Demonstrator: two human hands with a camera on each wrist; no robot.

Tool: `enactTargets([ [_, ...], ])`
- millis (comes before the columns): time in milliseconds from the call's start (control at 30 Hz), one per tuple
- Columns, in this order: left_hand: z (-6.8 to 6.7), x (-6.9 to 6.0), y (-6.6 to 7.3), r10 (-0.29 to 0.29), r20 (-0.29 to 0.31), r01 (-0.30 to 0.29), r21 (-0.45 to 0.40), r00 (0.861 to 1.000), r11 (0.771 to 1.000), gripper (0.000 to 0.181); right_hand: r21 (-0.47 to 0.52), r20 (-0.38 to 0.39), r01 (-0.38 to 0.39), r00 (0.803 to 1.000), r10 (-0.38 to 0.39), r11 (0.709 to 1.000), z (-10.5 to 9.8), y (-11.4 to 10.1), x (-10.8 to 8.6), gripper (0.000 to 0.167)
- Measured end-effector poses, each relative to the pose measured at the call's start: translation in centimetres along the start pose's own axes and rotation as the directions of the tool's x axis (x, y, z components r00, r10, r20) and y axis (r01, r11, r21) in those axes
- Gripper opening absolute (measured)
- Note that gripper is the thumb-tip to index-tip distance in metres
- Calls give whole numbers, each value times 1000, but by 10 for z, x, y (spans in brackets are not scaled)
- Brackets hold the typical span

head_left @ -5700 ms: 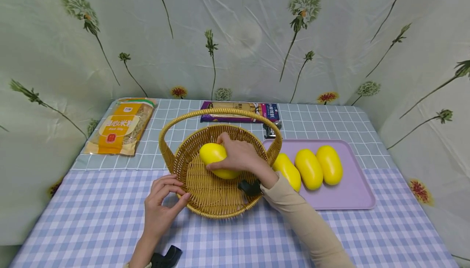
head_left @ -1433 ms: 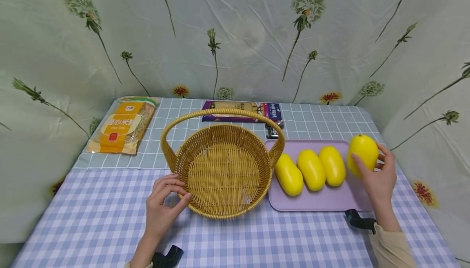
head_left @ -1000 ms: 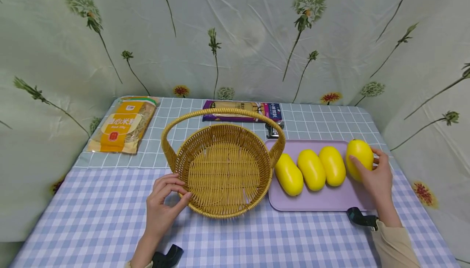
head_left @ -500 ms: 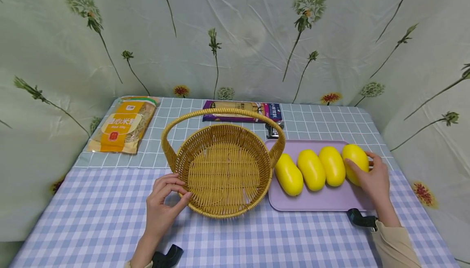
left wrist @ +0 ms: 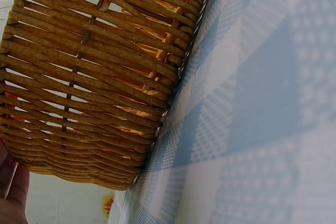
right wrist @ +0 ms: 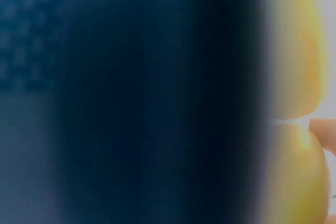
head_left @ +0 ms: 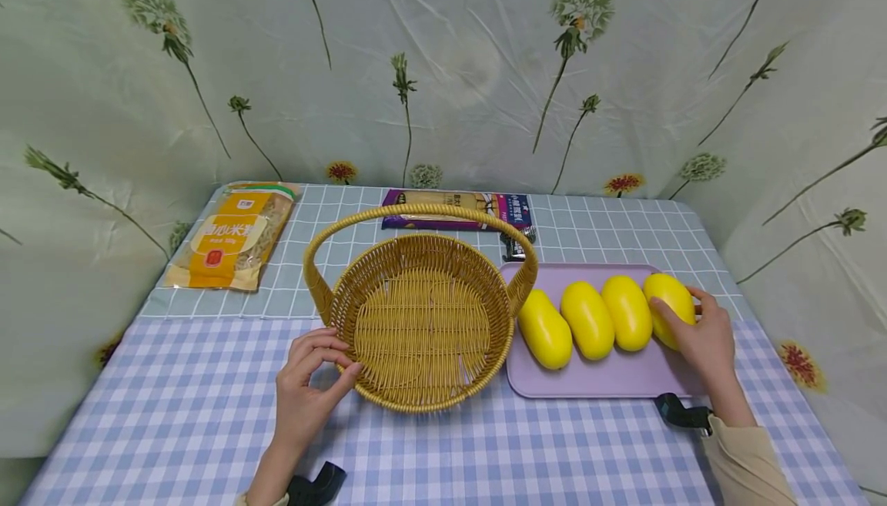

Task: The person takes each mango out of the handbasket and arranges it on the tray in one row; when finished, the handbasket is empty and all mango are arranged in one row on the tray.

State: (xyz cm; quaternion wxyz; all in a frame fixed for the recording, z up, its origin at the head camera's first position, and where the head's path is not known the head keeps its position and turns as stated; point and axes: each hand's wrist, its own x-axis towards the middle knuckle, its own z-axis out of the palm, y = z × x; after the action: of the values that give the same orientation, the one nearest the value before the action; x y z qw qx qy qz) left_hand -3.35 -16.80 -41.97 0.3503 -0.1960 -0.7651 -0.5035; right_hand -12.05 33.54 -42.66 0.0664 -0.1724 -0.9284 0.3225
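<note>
In the head view, my right hand [head_left: 705, 336] holds a yellow mango-like fruit [head_left: 669, 309] at the right of the lilac tray [head_left: 582, 387], thumb on its near side and fingers round the far right side. Three more such fruits [head_left: 587, 321] lie in a row on the tray to its left. My left hand [head_left: 308, 383] grips the near-left rim of a round wicker basket [head_left: 423, 329], whose inside shows bare. The left wrist view has the basket's woven wall [left wrist: 89, 72] close up, with fingertips at its lower left. A dark blurred shape covers most of the right wrist view.
An orange bag of dry food [head_left: 232, 238] lies at the back left. Behind the basket's tall handle [head_left: 423, 212] lies a purple packet [head_left: 453, 211], with a small black packet [head_left: 518, 244] by the tray's back-left corner. A curtain [head_left: 457, 67] hangs behind the table.
Earlier my right hand held a fruit inside the basket. It has since carried one to the tray's right end and lowered it beside the others. My left hand has stayed at the rim.
</note>
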Motion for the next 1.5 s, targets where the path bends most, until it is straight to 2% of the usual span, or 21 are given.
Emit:
enactTargets([
  [233, 0, 0, 0, -2, -1, 2, 2, 1000, 1000, 15, -13, 26, -20, 999, 20, 1000, -2, 1, 5, 79],
  [833, 0, -1, 0, -10, 2, 10, -10, 1000, 1000, 17, -24, 14, -74, 997, 74, 997, -3, 4, 3, 80],
  [1067, 0, -1, 0, -18, 5, 18, -3, 1000, 1000, 16, -16, -69, -52, 996, 50, 999, -6, 0, -1, 72],
  [1333, -1, 0, 0, -4, 5, 4, 6, 1000, 1000, 16, -5, -181, -13, 983, 11, 1000, -7, -4, -7, 60],
  [1500, -1, -1, 0, -6, 6, 6, 4, 1000, 1000, 16, 13, -254, 71, 965, -65, 997, -4, -6, -10, 53],
])
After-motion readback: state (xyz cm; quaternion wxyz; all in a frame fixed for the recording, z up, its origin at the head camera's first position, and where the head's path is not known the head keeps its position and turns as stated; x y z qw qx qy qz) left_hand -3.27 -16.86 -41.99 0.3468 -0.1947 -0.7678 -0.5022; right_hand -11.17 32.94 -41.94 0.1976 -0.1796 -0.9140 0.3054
